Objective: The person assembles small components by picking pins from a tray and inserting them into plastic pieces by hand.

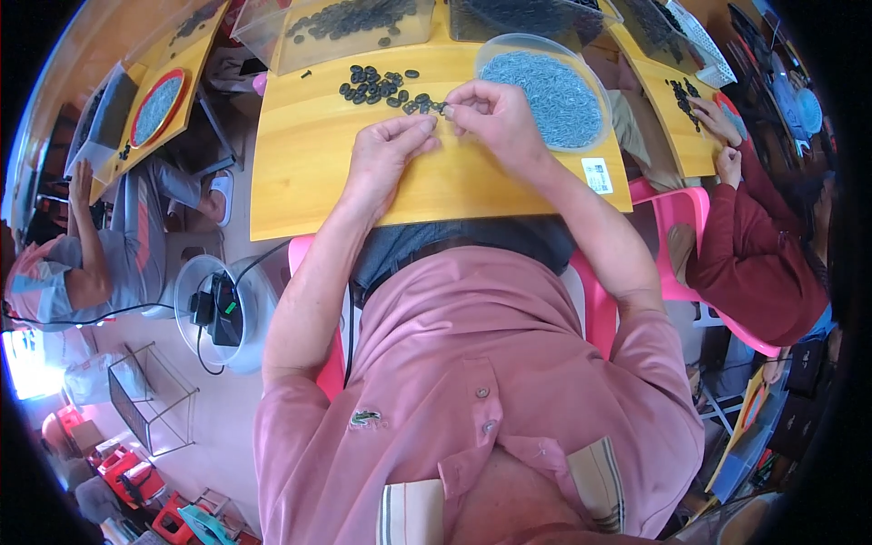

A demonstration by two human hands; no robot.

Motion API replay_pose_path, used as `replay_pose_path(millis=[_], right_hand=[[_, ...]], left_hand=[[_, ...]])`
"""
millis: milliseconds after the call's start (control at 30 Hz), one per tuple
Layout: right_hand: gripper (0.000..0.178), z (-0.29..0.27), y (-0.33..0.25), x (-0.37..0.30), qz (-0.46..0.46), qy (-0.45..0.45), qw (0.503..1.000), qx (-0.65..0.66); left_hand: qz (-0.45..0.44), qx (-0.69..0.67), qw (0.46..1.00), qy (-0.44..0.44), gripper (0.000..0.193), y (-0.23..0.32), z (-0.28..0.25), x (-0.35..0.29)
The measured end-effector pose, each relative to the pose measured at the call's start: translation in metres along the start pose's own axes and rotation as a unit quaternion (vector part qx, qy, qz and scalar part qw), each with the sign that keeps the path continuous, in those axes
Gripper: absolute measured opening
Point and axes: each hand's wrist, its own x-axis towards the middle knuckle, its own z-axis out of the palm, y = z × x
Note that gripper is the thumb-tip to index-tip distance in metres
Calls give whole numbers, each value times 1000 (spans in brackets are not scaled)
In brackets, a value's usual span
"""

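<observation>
On the yellow table, my right hand (495, 113) has thumb and fingers pinched together at a small black part (442, 107). My left hand (389, 159) is closed just to its left, thumb against the fingers; anything in that pinch is too small to make out. Beyond my left hand lies a loose pile of small, rounded black parts (371, 85), with more trailing toward my fingertips. A round translucent tub (603, 100) beside my right hand holds many thin silvery metal pieces (554, 104), perhaps screws.
Two clear bins of black parts stand at the table's far edge, the left bin (272, 44) nearest. A white label (597, 175) is on the right corner. People work at neighbouring tables on both sides. A white bucket (259, 309) with black electrical items stands on the floor.
</observation>
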Motion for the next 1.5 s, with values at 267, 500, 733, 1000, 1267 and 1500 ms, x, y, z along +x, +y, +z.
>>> replay_pose_path(millis=[267,500,733,1000,1267,1500], right_hand=[[17,-7,1,2,31,-13,999,17],[16,-9,-5,1,58,-30,998,-25],[17,-10,-7,0,54,-28,998,-30],[17,-10,-10,-1,68,-23,997,-18],[22,-10,-7,0,43,-13,998,-36],[17,-10,-7,0,57,-33,995,-71]], left_hand=[[25,-24,999,-2,31,0,-1,1],[19,-26,999,29,25,2,-9,4],[44,-98,993,58,27,10,1,-1],[55,-97,994,-6,25,4,1,0],[50,-95,994,-22,22,6,4,-3],[57,-88,994,-26,24,3,5,-3]])
